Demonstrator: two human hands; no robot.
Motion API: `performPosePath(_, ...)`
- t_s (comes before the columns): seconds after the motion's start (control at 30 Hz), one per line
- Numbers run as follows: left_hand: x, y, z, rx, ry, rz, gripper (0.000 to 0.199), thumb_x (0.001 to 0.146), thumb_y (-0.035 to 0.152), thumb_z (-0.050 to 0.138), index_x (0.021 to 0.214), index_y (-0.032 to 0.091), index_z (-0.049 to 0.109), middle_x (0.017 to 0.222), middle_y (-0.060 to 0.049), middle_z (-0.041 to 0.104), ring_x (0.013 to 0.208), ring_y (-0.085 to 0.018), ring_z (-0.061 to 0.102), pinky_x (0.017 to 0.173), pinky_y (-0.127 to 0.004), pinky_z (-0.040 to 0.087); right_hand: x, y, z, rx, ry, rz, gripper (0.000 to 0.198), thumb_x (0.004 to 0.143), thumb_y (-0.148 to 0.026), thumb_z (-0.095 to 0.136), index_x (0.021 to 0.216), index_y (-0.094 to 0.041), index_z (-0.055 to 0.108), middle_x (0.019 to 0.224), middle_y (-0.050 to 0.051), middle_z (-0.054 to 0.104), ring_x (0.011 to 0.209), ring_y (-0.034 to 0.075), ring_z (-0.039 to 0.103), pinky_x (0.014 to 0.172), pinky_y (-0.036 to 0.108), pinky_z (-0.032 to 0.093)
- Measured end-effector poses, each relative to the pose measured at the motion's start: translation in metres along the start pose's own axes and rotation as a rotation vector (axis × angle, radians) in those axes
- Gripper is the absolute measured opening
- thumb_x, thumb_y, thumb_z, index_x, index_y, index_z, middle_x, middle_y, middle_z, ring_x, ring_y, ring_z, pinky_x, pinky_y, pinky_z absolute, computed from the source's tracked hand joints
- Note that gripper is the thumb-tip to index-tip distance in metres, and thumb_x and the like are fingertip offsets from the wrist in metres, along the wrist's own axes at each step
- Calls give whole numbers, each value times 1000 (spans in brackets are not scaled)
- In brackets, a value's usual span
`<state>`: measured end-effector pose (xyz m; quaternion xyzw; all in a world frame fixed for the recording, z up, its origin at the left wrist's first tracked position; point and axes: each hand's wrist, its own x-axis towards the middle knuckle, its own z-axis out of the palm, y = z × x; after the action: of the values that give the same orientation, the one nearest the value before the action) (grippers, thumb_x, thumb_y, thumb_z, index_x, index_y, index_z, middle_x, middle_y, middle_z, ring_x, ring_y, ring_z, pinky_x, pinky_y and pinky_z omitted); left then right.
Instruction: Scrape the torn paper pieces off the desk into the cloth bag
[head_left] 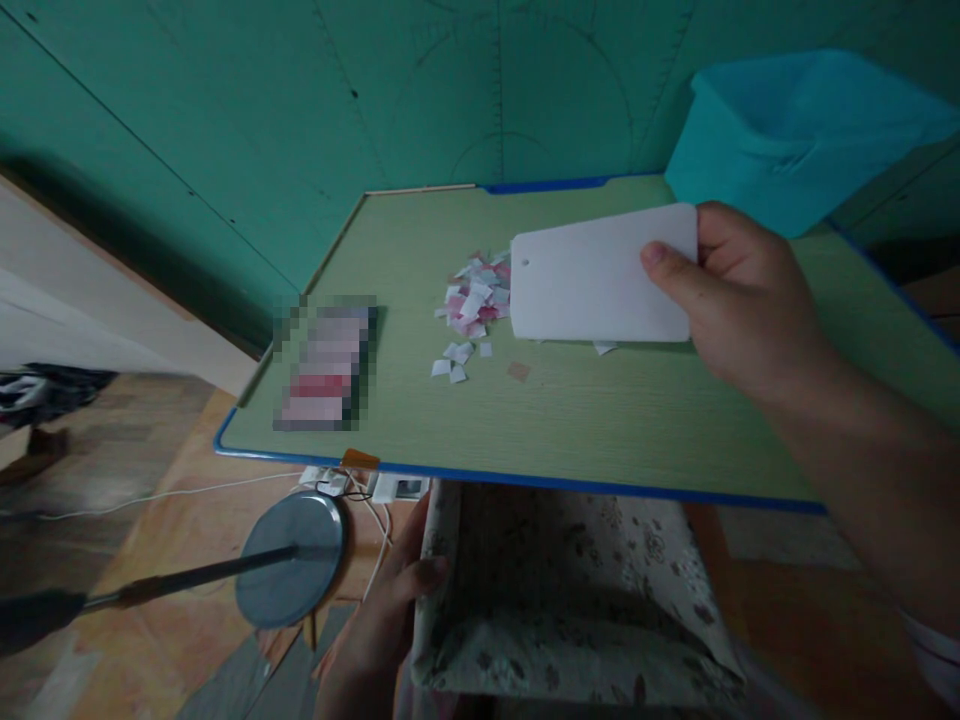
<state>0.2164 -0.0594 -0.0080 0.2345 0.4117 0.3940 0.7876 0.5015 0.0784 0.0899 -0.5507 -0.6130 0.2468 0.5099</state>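
The green bench has a blue edge. Below its near side is a flowered cloth container, and the left hand is gripping the container's left wall. The right hand holds a white card above the bench. Just left of the card lies a heap of paper scraps.

Smooth matt card, paper scraps, cloth bin

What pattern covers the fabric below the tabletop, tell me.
Scattered, darker floral motifs on the pale fabric; the head view, the only one, shows it.
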Motion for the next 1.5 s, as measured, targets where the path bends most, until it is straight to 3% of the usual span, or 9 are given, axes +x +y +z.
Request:
performPosePath(0.17, 0, -5, -7, -2, 59, -10, 61, 68, 18, 58, 126, 30, 48, 118, 0, 64, 116, -26, 50, 95, -37, 39, 2, 5, 4, 31, -77, 34, 16, 80, -33, 53, 88, -20, 55, 84, -1, 59, 81, 13, 56, 74, 27, 43)
performPosePath(0.33, 0, -7, -11, 0, 106, -28, 62, 66, 20, 61, 126, 29, 47, 122, 1, 61, 117, -26, 49, 95, -36, 40, 5, 10, 2, -15, -200, 150, 16, 76, -31, 58, 87, -20, 58, 83, -1, 63, 73, 13, 57, 65, 26, 44)
performPosePath(0.57, -3, -4, -5, -3, 62, -7, 62, 68, 18, 59, 128, 30, 45, 108, 0, 68, 114, -25, 52, 92, -36, 42, 7, 3, -4, 57, -459, 312, 10, 70, -24, 62, 79, -20, 60, 76, 0, 64, 66, 13, 56, 56, 24, 43)
performPosePath(0.8, -3, -6, -8, 8, 91, -36, 68, 67, 19, 60, 132, 29, 39, 118, 0, 64, 116, -26, 50, 91, -37, 43, 9, -2, -4, 118, -253, 359, 6, 71, -17, 60, 76, -18, 56, 72, -1, 61, 64, 11, 55, 59, 25, 43)
performPosePath(1.03, -1, -6, -7, -24, 94, -36, 67, 66, 18, 60, 130, 29, 42, 110, 0, 67, 115, -26, 51, 92, -36, 42, 10, 0, -7, 107, -335, 393, 7, 71, -15, 60, 78, -16, 59, 73, 1, 63, 64, 12, 57, 59, 25, 42)
performPosePath(1.23, 0, -6, -8, -37, 84, -29, 65, 67, 19, 60, 129, 31, 45, 114, 1, 66, 116, -26, 50, 93, -36, 41, 12, -2, -9, 79, -233, 421, 6, 71, -14, 60, 75, -16, 57, 69, 0, 61, 62, 12, 56, 59, 27, 44)
performPosePath(1.5, -1, -7, -8, -20, 81, -25, 68, 68, 17, 60, 132, 29, 41, 113, -1, 66, 116, -26, 50, 93, -36, 41, 15, 2, -12, 77, -218, 418, 7, 72, -14, 59, 80, -15, 57, 71, 0, 61, 65, 11, 58, 59, 24, 47)
